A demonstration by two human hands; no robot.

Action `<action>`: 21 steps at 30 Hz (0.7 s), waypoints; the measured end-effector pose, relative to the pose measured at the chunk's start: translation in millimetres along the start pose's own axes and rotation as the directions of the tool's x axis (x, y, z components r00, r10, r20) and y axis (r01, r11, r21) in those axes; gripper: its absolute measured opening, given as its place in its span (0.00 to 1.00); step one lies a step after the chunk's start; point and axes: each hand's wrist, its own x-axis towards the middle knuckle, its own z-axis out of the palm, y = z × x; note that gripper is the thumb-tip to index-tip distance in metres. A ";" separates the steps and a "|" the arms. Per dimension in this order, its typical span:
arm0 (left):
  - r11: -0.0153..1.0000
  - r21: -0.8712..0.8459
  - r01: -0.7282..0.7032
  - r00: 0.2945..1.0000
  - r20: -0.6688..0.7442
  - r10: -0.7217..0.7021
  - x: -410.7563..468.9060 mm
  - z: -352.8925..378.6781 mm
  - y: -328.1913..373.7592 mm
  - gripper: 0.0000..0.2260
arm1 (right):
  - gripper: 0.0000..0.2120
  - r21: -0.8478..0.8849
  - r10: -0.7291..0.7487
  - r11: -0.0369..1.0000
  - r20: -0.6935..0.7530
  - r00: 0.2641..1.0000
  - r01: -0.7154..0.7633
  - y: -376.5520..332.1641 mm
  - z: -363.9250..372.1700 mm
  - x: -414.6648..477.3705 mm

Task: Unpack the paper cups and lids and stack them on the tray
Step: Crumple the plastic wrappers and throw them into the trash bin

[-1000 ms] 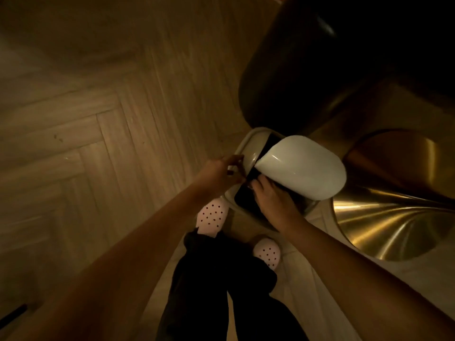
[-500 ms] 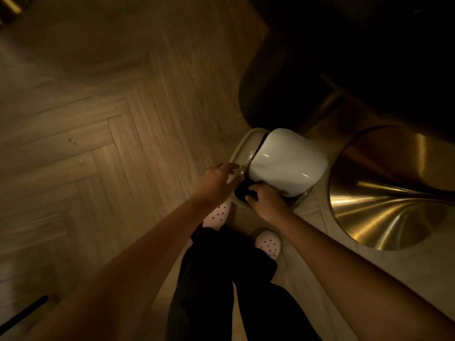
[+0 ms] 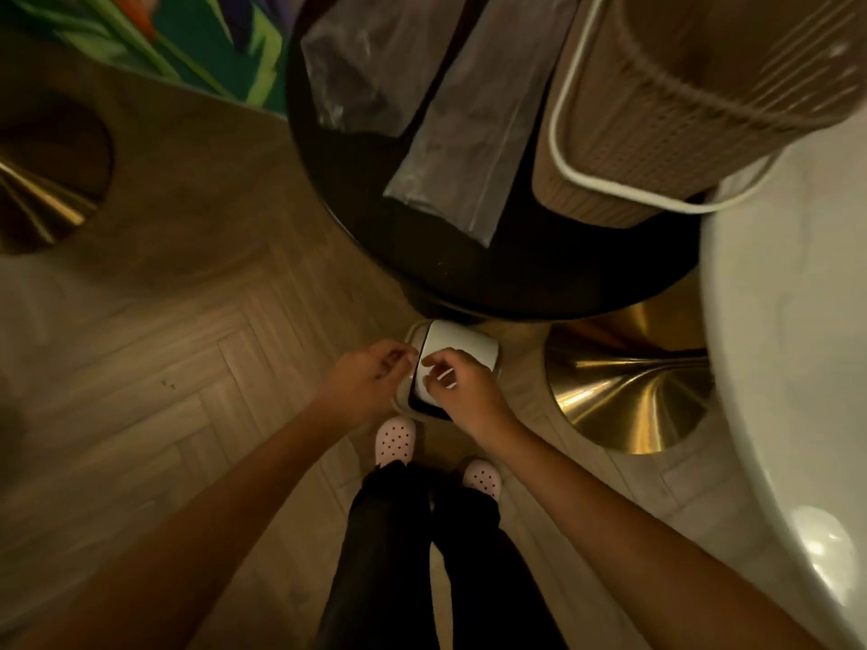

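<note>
Two clear plastic sleeves lie on the dark round table (image 3: pixel 539 274): one long sleeve (image 3: pixel 474 119) and a shorter one (image 3: pixel 370 63) to its left. What they hold is too dim to tell. A woven basket tray (image 3: pixel 657 110) with a white rim stands on the table's right side. Below the table's near edge sits a small floor bin (image 3: pixel 413 330) with a white lid (image 3: pixel 462 344). My left hand (image 3: pixel 370 377) hovers at the bin's left rim with curled fingers. My right hand (image 3: pixel 460 391) is over the bin's opening, fingers bent against the lid.
A brass pedestal base (image 3: pixel 628 387) stands right of the bin, and another one (image 3: pixel 42 194) at far left. A large white rounded surface (image 3: pixel 788 368) fills the right edge. A colourful rug (image 3: pixel 164 35) lies at top left. My feet in pink clogs (image 3: pixel 396 438) stand just before the bin.
The view has pulled up and back, bringing the table top into sight. Both hands have come up out of the bin's opening, and the white lid has dropped lower.
</note>
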 end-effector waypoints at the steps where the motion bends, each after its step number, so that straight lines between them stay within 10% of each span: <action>1: 0.999 0.009 -0.034 0.999 -0.015 0.035 -2.2 -8.2 11.2 0.13 | 0.13 0.002 -0.019 1.000 -0.012 1.000 0.019 -12.6 -6.2 -5.3; 11: 0.992 -0.026 -0.123 0.950 -0.294 0.110 37.9 -86.3 81.0 0.12 | 0.14 0.077 -0.076 0.987 -0.545 0.835 0.140 -88.2 -83.0 17.4; 21: 0.984 -0.125 0.123 0.963 -0.223 -0.149 103.2 -94.6 100.9 0.21 | 0.30 0.548 0.432 0.819 -0.391 0.812 -0.172 -91.9 -101.5 95.8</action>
